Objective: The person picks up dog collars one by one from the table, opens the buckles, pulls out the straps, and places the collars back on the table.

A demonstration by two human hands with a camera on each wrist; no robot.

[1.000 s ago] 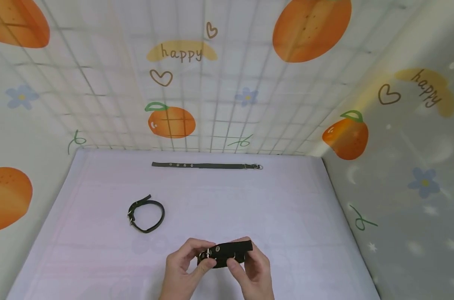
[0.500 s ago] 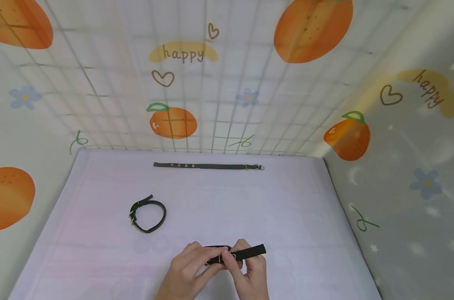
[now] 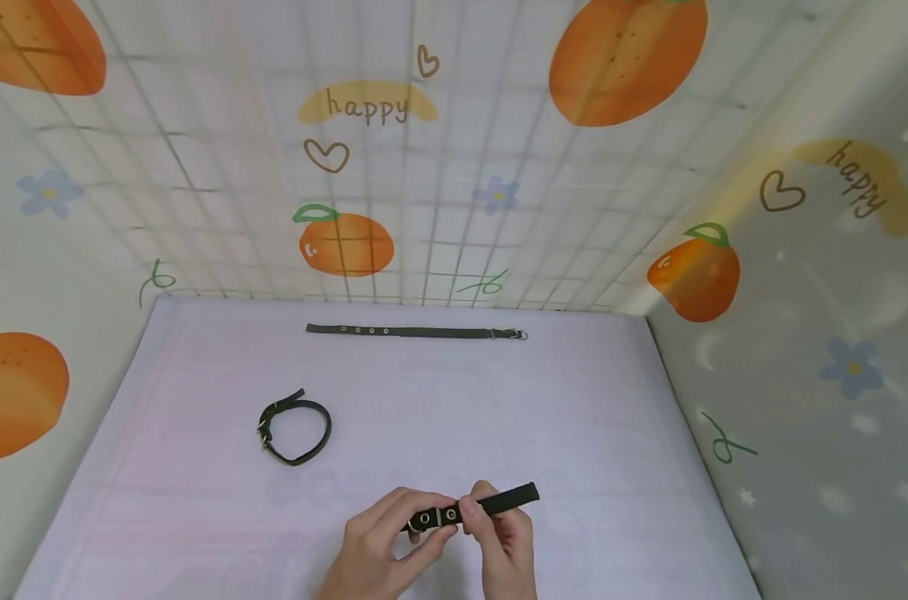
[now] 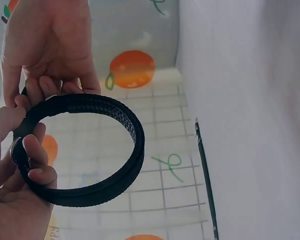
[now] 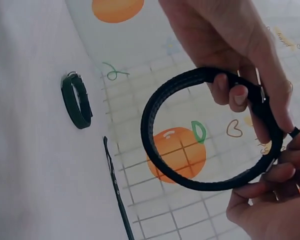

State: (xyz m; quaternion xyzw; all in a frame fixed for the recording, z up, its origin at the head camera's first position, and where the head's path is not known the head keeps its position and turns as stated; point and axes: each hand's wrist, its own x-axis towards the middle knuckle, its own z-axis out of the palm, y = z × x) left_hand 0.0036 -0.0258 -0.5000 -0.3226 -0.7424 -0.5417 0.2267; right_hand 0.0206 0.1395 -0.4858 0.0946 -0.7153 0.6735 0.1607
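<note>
Both hands hold a black collar point(image 3: 508, 499) bent into a closed loop, near the front of the table. My left hand point(image 3: 385, 537) pinches it beside the metal buckle point(image 3: 438, 517), where two ringed eyelets show. With thumb and fingers my right hand point(image 3: 501, 542) grips the strap just right of the buckle, and the strap's free end sticks out to the right. In the left wrist view the collar's round loop point(image 4: 135, 150) hangs off the fingers; the right wrist view shows the same loop point(image 5: 147, 122). The buckle's prong cannot be made out.
A second black collar point(image 3: 329, 429), fastened into a ring, lies on the white-covered table point(image 3: 574, 433) left of the hands. A third collar point(image 3: 439, 332) lies straight along the back. Patterned cloth walls point(image 3: 439, 167) rise at the back and both sides.
The collar has turned in the hands, and its free end now reaches further right. The left fingers have moved off the buckle, baring the eyelets. The two collars on the table stay put.
</note>
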